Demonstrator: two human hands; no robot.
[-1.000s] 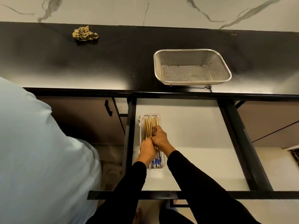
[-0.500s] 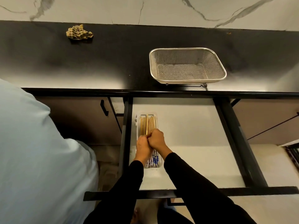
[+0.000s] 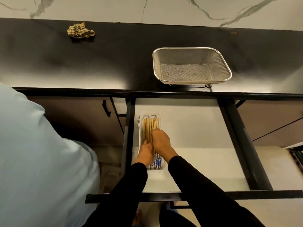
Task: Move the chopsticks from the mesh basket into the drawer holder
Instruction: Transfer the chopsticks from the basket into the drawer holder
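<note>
Chopsticks in the holder, basket bare.
I see my left hand point(image 3: 146, 153) and right hand point(image 3: 161, 139) touching, pressed on the chopsticks point(image 3: 149, 128) in the holder point(image 3: 141, 126) by the drawer's point(image 3: 193, 128) left edge; basket point(image 3: 191, 66) on the surface point(image 3: 114, 59).

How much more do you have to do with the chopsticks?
Almost finished. Done: the mesh basket on the counter looks empty, and the chopsticks lie in the white holder inside the open drawer. In hand: the left hand and right hand both rest on the bundle, seemingly straightening it. Left: letting go, and probably closing the drawer.
</note>
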